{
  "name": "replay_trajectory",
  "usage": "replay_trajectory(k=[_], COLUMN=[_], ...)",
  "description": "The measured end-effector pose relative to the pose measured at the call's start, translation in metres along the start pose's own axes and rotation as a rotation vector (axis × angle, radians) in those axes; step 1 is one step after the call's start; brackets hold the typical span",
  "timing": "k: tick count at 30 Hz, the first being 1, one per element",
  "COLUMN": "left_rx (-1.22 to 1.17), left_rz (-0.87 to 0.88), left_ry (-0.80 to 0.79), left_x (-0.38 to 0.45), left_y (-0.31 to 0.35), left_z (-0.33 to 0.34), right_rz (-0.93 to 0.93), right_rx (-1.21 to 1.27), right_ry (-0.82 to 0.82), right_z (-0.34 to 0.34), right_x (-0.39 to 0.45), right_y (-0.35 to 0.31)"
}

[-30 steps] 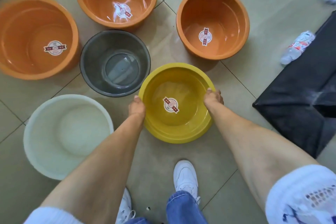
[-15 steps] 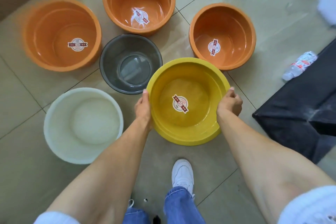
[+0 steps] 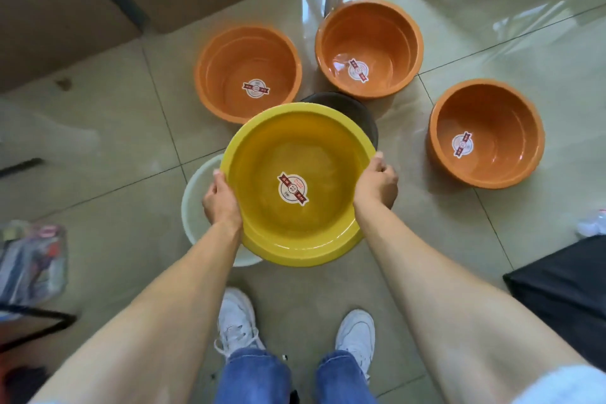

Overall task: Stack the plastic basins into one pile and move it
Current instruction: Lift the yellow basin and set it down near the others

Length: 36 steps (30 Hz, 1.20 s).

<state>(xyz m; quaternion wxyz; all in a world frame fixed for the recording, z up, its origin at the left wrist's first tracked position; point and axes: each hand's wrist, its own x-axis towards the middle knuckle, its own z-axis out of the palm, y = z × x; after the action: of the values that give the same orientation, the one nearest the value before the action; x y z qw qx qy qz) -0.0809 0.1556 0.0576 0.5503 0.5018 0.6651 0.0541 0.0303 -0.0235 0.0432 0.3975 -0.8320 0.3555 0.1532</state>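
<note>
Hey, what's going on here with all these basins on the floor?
A person is holding the yellow basin by its rim, left hand on one side and right hand on the other, lifted above the floor. It partly covers the white basin and the dark grey basin below. Three orange basins sit separately on the tiles, so no pile exists yet.
</note>
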Motion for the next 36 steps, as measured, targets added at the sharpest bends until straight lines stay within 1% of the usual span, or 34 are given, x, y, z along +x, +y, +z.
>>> replay_trajectory(k=[4, 6, 9, 13, 16, 18, 22, 25, 28, 31, 34, 36], left_rx=[-0.005, -0.003, -0.022, -0.035, -0.029, -0.059, -0.076, -0.051, 0.009, 0.138, 0.235, 0.189], left_rz=[0.003, -0.010, -0.037, -0.049, -0.074, -0.103, -0.116, -0.144, -0.197, -0.228, -0.111, -0.038], left_ry=[0.154, 0.191, 0.199, 0.146, 0.129, 0.146, 0.217, 0.225, 0.197, 0.159, 0.119, 0.035], left_x=[0.032, 0.051, 0.078, 0.113, 0.138, 0.151, 0.170, 0.180, 0.193, 0.200, 0.201, 0.197], left_y=[0.006, 0.000, -0.015, -0.039, -0.060, -0.073, -0.085, -0.085, -0.081, -0.066, -0.038, -0.011], left_z=[-0.049, -0.069, -0.087, -0.091, -0.090, -0.088, -0.084, -0.084, -0.081, -0.080, -0.071, -0.054], right_rz=[-0.031, -0.029, -0.010, 0.038, 0.091, 0.113, 0.141, 0.179, 0.217, 0.193, 0.158, 0.124], right_rx=[-0.062, -0.097, -0.114, -0.133, -0.114, -0.105, -0.086, -0.065, -0.079, -0.128, -0.098, -0.046], right_ry=[-0.108, -0.146, -0.178, -0.200, -0.200, -0.188, -0.101, -0.055, -0.058, -0.039, -0.024, -0.043], right_z=[0.045, 0.066, 0.093, 0.124, 0.145, 0.155, 0.172, 0.179, 0.181, 0.183, 0.186, 0.189], right_x=[-0.042, -0.058, -0.068, -0.061, -0.054, -0.052, -0.048, -0.047, -0.046, -0.048, -0.046, -0.040], right_y=[-0.005, -0.001, 0.010, 0.030, 0.048, 0.059, 0.072, 0.073, 0.069, 0.055, 0.030, 0.006])
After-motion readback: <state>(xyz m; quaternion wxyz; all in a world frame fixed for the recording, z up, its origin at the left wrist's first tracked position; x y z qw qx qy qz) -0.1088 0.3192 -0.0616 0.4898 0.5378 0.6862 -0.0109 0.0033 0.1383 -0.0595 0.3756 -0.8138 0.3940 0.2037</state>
